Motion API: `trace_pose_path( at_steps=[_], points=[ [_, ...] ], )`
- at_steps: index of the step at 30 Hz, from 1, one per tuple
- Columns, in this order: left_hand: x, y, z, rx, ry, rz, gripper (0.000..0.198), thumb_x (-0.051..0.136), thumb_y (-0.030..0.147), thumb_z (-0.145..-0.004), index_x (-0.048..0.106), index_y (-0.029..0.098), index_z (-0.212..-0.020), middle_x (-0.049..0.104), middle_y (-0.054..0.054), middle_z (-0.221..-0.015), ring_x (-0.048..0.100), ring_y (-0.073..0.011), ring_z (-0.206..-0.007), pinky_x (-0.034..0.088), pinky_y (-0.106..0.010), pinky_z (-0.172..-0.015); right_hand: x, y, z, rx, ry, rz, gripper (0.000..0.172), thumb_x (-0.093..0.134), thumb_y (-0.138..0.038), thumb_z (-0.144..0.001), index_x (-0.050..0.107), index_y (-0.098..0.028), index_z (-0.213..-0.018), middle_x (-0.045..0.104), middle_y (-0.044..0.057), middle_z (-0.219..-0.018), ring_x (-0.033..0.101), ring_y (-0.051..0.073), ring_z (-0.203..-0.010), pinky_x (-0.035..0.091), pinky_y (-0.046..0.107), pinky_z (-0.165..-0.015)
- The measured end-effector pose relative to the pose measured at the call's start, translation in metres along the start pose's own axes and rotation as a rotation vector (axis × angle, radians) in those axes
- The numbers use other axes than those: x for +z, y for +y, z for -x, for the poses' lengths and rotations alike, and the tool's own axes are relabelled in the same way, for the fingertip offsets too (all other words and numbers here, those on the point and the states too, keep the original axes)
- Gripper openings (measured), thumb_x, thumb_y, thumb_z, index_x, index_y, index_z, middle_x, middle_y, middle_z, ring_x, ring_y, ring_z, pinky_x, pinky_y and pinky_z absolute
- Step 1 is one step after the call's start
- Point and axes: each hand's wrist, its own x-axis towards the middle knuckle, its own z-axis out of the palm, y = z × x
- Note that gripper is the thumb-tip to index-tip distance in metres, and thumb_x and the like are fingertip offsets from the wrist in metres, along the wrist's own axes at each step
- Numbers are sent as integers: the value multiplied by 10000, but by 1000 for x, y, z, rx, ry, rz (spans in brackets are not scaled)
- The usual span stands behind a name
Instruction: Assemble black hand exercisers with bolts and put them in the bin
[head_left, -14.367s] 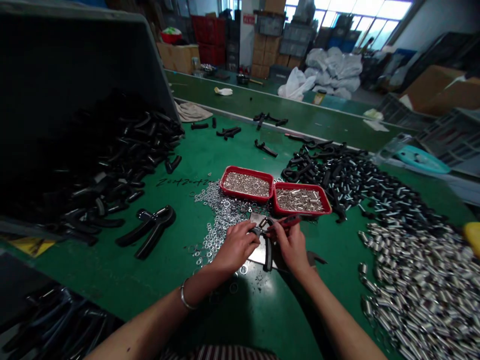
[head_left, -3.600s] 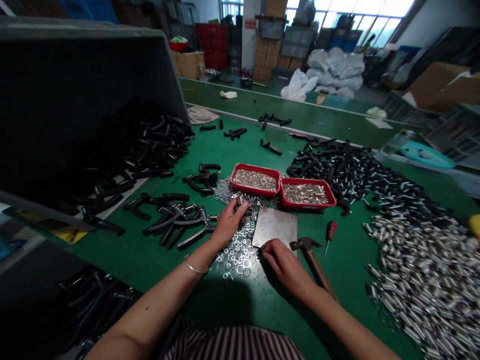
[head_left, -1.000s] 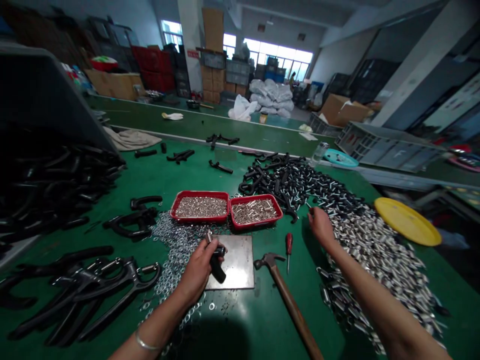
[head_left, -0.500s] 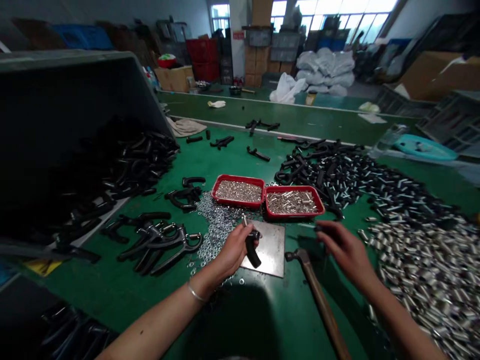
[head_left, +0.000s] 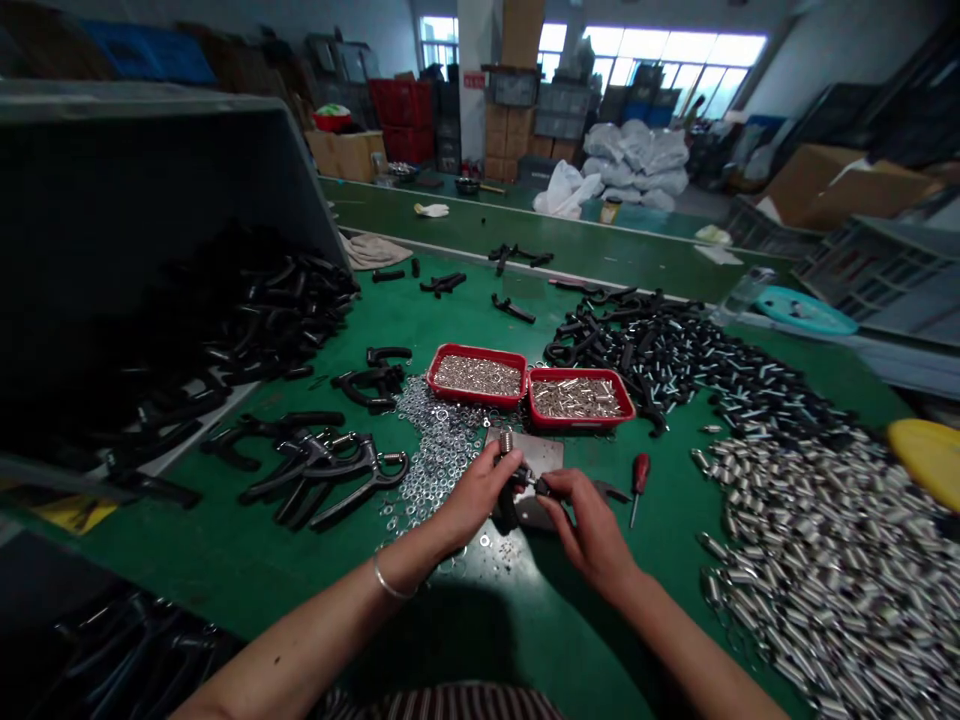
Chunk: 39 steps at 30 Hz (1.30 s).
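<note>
My left hand (head_left: pixel 474 497) is closed around a black hand-grip part (head_left: pixel 508 510), with a metal coil spring (head_left: pixel 506 442) standing up at its top. My right hand (head_left: pixel 589 525) pinches a small black knob (head_left: pixel 541 487) against that part; a bit of shiny metal shows between them. Both hands are over a metal plate (head_left: pixel 541 455) on the green table. To the right lies a red-handled screwdriver (head_left: pixel 639 482). A dark tool end (head_left: pixel 611 491) shows behind my right hand, mostly hidden.
Red trays (head_left: pixel 480 398) of small metal pieces stand behind the plate. Scattered washers (head_left: pixel 435 450) and assembled hand grips (head_left: pixel 337 475) lie left, beside a tilted bin (head_left: pixel 311 170) of black parts. Black knobs with bolts (head_left: pixel 675 350) and a heap of springs (head_left: pixel 817 560) spread out right.
My right hand has come left, bringing the black knob to the part in my left hand. The hammer seen right of the plate no longer shows there; a screwdriver does.
</note>
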Motion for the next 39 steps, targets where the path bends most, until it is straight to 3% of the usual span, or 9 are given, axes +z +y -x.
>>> trace_pose_path(
  at_steps=[9,14,18,21,23,27,33,37,39],
  points=[
    [-9,11,3,166,-18,-339,267,452,441,-971,531,200,-1055,582,-12,-954,554,-157,-895,443,-280,-842,14,-19,-5,185,133,-263,141,575,-331,-917,546,-222,-1001,630,64,-953,602,205,-893,498,348,-805],
    [-16,-1,0,285,14,-547,224,455,406,-970,527,195,-993,583,-15,-927,546,-163,-867,427,-287,-822,20,-22,-16,594,-121,-877,269,529,-480,-932,454,-235,-852,480,-58,-658,425,103,-507,391,223,-462],
    [-21,-5,-1,299,33,-613,234,448,412,-965,529,193,-959,596,-23,-893,560,-177,-844,430,-300,-812,24,-23,-15,628,-150,-838,375,639,-552,-843,473,-218,-816,511,-63,-630,411,75,-450,347,194,-407],
    [-25,-3,-5,311,-55,-648,253,472,435,-950,538,192,-930,592,-21,-872,557,-175,-822,428,-292,-793,23,-21,-17,735,-407,-906,576,291,-731,-906,481,-213,-740,464,-59,-484,288,75,-314,263,216,-321],
    [-28,-1,-9,298,-75,-608,265,469,445,-951,537,190,-922,584,-13,-857,553,-167,-809,432,-281,-778,20,-19,-21,704,-473,-776,661,186,-750,-904,523,-199,-760,532,-13,-513,357,95,-323,306,233,-341],
    [-31,-1,-15,244,-6,-495,277,439,450,-964,533,189,-957,589,-8,-863,559,-161,-804,448,-270,-760,16,-14,-26,389,-123,-216,509,559,-677,-826,588,-190,-973,665,107,-951,620,191,-769,473,267,-588],
    [-27,4,-13,364,-64,-651,256,479,437,-945,561,195,-939,601,-35,-905,559,-188,-868,431,-316,-847,21,-7,-24,483,-428,-505,700,99,-652,-968,602,-178,-855,602,28,-608,487,132,-424,375,242,-398],
    [-22,5,-18,291,-3,-530,273,411,441,-976,543,202,-982,596,-32,-921,567,-182,-885,448,-314,-858,18,-4,-28,467,-182,-438,439,568,-625,-859,587,-193,-931,648,19,-758,543,115,-545,397,211,-471],
    [-20,4,-21,338,-6,-505,260,390,409,-990,539,199,-1032,587,-52,-1002,566,-185,-971,440,-323,-921,17,-2,-31,502,-238,-468,472,473,-640,-902,587,-184,-862,636,19,-679,511,113,-482,377,219,-441]
  ],
)
